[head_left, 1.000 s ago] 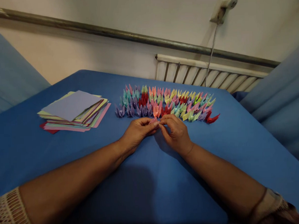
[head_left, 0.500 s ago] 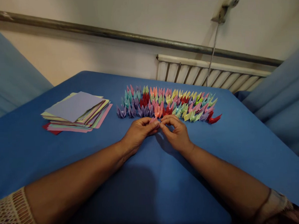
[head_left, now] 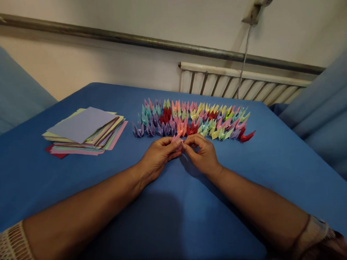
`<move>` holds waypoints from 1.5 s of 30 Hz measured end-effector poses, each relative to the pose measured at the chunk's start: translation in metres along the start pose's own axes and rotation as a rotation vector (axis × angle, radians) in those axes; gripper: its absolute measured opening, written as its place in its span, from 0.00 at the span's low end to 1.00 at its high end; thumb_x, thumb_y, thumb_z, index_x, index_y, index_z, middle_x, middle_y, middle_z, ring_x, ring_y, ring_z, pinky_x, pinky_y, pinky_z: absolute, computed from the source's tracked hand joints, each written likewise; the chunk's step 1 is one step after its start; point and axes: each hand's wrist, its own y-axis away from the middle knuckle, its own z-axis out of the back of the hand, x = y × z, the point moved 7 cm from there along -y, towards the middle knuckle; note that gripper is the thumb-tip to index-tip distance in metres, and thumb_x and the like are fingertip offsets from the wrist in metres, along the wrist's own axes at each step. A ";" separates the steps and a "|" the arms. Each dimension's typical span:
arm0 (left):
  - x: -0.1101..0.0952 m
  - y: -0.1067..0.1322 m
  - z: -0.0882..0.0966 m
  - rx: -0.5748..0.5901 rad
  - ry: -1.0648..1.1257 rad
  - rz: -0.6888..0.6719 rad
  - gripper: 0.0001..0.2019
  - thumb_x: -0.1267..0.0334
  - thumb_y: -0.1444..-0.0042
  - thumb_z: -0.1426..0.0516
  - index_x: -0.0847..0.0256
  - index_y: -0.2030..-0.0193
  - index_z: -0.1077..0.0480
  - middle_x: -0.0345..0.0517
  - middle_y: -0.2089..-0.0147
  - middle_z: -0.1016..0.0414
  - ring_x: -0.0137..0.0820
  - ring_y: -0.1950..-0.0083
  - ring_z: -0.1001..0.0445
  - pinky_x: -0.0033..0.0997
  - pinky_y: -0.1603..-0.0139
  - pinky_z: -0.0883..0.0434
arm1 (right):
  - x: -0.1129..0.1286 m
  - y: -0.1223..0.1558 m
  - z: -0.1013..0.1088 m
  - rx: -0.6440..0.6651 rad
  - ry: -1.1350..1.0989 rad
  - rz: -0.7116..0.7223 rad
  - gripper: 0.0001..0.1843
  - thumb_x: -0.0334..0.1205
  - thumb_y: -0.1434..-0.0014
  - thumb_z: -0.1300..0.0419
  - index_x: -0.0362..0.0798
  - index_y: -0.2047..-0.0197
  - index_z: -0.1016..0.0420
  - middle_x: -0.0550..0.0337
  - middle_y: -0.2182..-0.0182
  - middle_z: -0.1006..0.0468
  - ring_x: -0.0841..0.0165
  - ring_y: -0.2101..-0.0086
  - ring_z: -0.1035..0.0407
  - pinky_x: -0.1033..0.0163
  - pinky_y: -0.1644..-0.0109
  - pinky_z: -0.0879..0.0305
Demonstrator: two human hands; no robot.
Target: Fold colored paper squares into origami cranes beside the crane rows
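Note:
My left hand [head_left: 159, 155] pinches a small pink folded-paper piece, seemingly a paper crane [head_left: 177, 141], between thumb and fingers. From the right, my right hand [head_left: 201, 151] grips the same pink paper with thumb and forefinger closed on its edge. Most of the piece is covered by my fingers. Just beyond my hands stand rows of folded paper cranes [head_left: 167, 115] in purple, red, pink, yellow, green and blue. A red paper crane [head_left: 247, 135] sits at the right front end of the rows.
A stack of coloured paper sheets [head_left: 84, 124] lies on the left of the blue-covered table [head_left: 132, 231], a lilac sheet on top. Behind the table are a radiator [head_left: 211, 80], a metal pipe [head_left: 158, 44] and a socket with a cord [head_left: 253, 11]. Blue curtains [head_left: 328, 111] hang at both sides.
The whole view has shifted slightly, so things sit a little further left. Both hands stay together on the pink paper, and a bit more of it shows above my left thumb.

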 end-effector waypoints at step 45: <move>-0.002 0.002 -0.004 -0.018 0.101 -0.043 0.09 0.65 0.58 0.30 0.63 0.73 0.26 0.36 0.72 0.29 0.24 0.65 0.30 0.25 0.56 0.32 | -0.004 0.005 -0.009 0.073 -0.059 -0.085 0.04 0.34 0.40 0.43 0.49 0.67 0.27 0.62 0.71 0.22 0.70 0.70 0.27 0.63 0.63 0.30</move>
